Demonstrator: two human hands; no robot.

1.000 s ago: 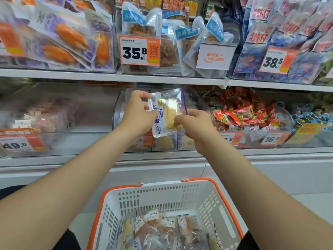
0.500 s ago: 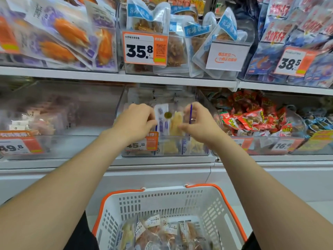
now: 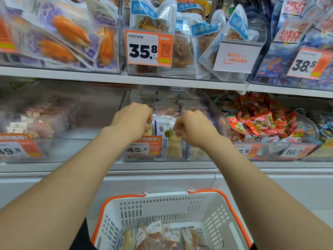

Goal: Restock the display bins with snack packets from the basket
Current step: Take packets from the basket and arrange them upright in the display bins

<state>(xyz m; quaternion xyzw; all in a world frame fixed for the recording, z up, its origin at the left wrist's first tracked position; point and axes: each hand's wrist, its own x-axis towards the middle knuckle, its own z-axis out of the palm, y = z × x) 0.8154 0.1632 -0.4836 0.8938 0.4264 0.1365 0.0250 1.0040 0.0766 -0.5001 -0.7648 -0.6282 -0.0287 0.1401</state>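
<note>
Fingers (image 3: 177, 126) of two hands on one packet (image 3: 164, 127)

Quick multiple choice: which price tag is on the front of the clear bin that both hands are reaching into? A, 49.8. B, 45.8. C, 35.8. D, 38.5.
B: the left hand and the right hand hold a small clear snack packet over the clear plastic middle bin on the lower shelf, whose orange-and-white price tag reads 45.8.
</note>
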